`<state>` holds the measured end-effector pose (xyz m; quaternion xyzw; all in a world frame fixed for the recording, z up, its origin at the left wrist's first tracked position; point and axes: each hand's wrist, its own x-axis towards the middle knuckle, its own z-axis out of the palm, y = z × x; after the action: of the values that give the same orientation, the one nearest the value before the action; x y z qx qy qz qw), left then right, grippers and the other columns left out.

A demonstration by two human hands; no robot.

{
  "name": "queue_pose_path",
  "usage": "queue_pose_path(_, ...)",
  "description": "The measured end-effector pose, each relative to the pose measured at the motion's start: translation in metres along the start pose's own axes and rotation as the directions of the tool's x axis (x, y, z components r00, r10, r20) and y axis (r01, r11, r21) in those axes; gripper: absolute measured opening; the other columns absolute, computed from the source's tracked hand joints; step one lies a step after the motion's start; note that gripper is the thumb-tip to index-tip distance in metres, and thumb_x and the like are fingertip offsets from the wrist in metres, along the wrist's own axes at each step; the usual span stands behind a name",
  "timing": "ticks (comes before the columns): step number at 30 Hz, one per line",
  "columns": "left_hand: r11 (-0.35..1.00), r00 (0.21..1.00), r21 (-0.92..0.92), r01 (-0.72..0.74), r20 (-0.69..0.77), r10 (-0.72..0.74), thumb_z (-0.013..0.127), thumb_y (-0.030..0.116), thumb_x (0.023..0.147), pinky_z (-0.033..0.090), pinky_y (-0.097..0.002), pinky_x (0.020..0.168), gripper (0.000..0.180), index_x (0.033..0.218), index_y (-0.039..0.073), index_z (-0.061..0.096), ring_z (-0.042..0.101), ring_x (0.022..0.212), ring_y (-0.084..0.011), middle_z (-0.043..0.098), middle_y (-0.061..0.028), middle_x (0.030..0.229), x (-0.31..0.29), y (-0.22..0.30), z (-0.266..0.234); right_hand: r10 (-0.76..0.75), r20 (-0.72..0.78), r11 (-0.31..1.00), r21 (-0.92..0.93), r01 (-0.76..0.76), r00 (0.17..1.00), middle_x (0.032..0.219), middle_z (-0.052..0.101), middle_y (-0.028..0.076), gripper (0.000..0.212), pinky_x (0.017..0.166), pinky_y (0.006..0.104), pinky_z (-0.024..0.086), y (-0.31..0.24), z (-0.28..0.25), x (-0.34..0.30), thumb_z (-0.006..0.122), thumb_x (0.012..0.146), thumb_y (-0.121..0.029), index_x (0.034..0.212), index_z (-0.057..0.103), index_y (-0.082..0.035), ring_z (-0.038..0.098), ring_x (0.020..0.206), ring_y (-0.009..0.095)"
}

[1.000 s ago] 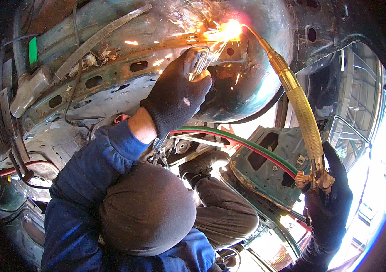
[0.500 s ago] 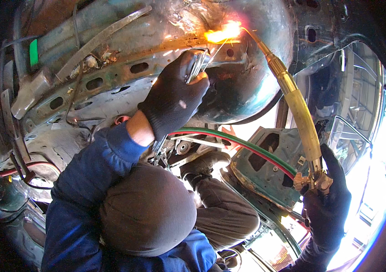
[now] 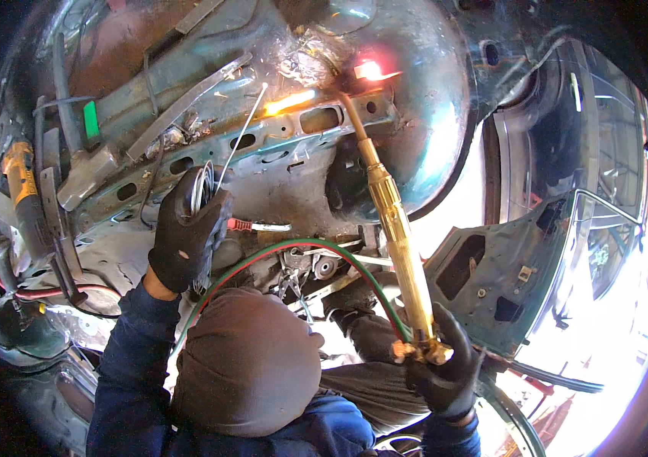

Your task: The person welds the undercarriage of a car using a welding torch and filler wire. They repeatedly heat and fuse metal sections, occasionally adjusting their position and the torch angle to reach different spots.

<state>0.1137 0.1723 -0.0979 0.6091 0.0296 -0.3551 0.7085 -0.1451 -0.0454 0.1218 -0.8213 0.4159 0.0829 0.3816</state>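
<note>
My left hand [image 3: 190, 232], in a dark glove, is closed around a looped bundle of metal wire [image 3: 202, 189]. One thin filler rod [image 3: 242, 135] sticks up from it, its tip clear of the hot area. My right hand [image 3: 446, 365], also gloved, grips the valve end of a brass gas torch [image 3: 401, 247]. The torch's nozzle reaches the rusty metal seam [image 3: 316, 65] beside a rounded dark-green panel [image 3: 427, 99]. A spot on that panel glows red-white [image 3: 369, 70]. An orange-yellow streak [image 3: 289, 103] shines left of the nozzle.
Green and red hoses [image 3: 301, 242] arch below the torch. An orange-and-black power tool [image 3: 25, 186] and metal bars stand at the left. A loose vehicle door panel [image 3: 491, 282] lies at right. A rounded grey-brown cloth shape [image 3: 248, 362] fills the lower middle.
My left hand has drawn back to the left and down with the wire, away from the seam. The torch has swung left and lower, and the bright flame glow has shrunk. The view has shifted.
</note>
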Motion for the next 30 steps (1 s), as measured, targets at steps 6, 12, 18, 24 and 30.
queue_pose_path(6, 0.993, 0.984, 0.061, -0.101, 0.151, 0.090, 0.067, 0.015, 0.107, 0.043, -0.0250, 0.056, 0.016, 0.119, 0.007, 0.062, 0.053, 0.065, -0.0050, 0.061, 0.0012, 0.084, -0.009, 0.021, 0.014, -0.260, -0.135, 0.945, 0.171, 0.281, 0.956, 0.133, 0.074, 0.022, 0.075, 0.102, 0.0416, 0.059, 0.029, 0.060, 0.008, 0.078, 0.090, 0.005, 0.159, 0.048, 0.005, 0.074, 0.118, 0.029)
queue_pose_path(12, 0.955, 0.899, 0.170, -0.243, 0.409, 0.156, 0.064, 0.028, 0.111, 0.046, -0.0264, 0.059, 0.041, 0.140, -0.001, 0.060, 0.058, 0.069, -0.0072, 0.073, -0.0055, 0.099, -0.018, 0.046, 0.062, -0.325, -0.204, 0.796, 0.468, 0.383, 0.924, 0.148, 0.065, 0.026, 0.074, 0.106, 0.0413, 0.058, 0.059, 0.123, 0.024, 0.072, 0.096, 0.003, 0.164, 0.042, 0.002, 0.071, 0.127, 0.028)
queue_pose_path(18, 0.924, 0.913, 0.268, -0.273, 0.374, 0.162, 0.072, 0.039, 0.107, 0.051, -0.0243, 0.062, 0.043, 0.129, 0.004, 0.065, 0.061, 0.067, -0.0061, 0.072, -0.0004, 0.094, -0.036, 0.053, 0.075, -0.548, -0.174, 0.689, 0.462, 0.559, 0.818, 0.156, 0.058, 0.029, 0.082, 0.113, 0.0443, 0.053, 0.034, 0.149, 0.046, 0.071, 0.095, 0.001, 0.169, 0.034, 0.000, 0.064, 0.139, 0.037)
queue_pose_path(24, 0.943, 0.963, 0.237, -0.235, 0.190, 0.193, 0.067, 0.034, 0.110, 0.059, -0.0305, 0.079, 0.042, 0.138, 0.004, 0.057, 0.068, 0.093, -0.0122, 0.067, -0.0047, 0.113, -0.048, 0.060, 0.047, -0.727, -0.120, 0.568, 0.448, 0.690, 0.676, 0.140, 0.069, 0.024, 0.056, 0.112, 0.0456, 0.051, 0.080, 0.141, 0.075, 0.076, 0.101, -0.019, 0.152, 0.060, -0.003, 0.068, 0.129, 0.036)
queue_pose_path(30, 0.937, 0.948, 0.155, -0.314, 0.008, 0.317, 0.064, 0.024, 0.112, 0.059, -0.0322, 0.085, 0.041, 0.146, 0.002, 0.056, 0.068, 0.097, -0.0132, 0.069, -0.0076, 0.120, -0.043, 0.072, 0.024, -0.085, -0.215, 0.957, -0.289, 0.019, 0.973, 0.123, 0.076, 0.024, 0.042, 0.099, 0.0510, 0.057, 0.292, 0.125, 0.196, 0.065, 0.105, -0.036, 0.131, 0.072, -0.003, 0.072, 0.114, 0.044)
